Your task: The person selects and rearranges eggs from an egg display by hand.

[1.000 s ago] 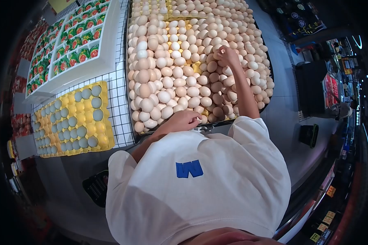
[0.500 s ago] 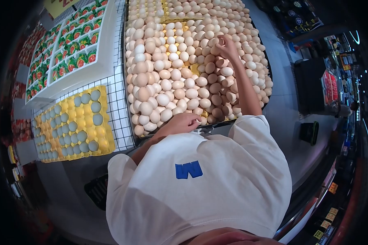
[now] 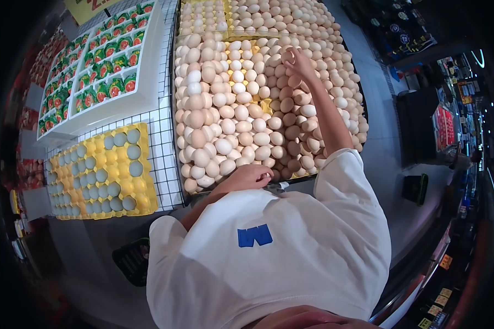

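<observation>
A big pile of brown and cream eggs (image 3: 241,127) fills the display bin in front of me. My right hand (image 3: 299,64) reaches over the far part of the pile. Its thumb and fingers close round an egg (image 3: 287,56) that sits among the others. My left hand (image 3: 252,176) is by the bin's near edge, next to the closest eggs. Its fingers are curled inward, and whatever they may hold is hidden from me.
Left of the bin, a yellow egg tray (image 3: 140,189) holds pale bluish eggs on a white grid-patterned surface (image 3: 162,151). Behind it stands a white partitioned box (image 3: 107,107) of green-and-red packages. A clear divider (image 3: 247,34) crosses the egg bin. Yellow trays show between the eggs.
The view has shifted a little, so the bin sits slightly lower and further right. My right hand stays over the same area of eggs, and my left hand remains curled at the near edge.
</observation>
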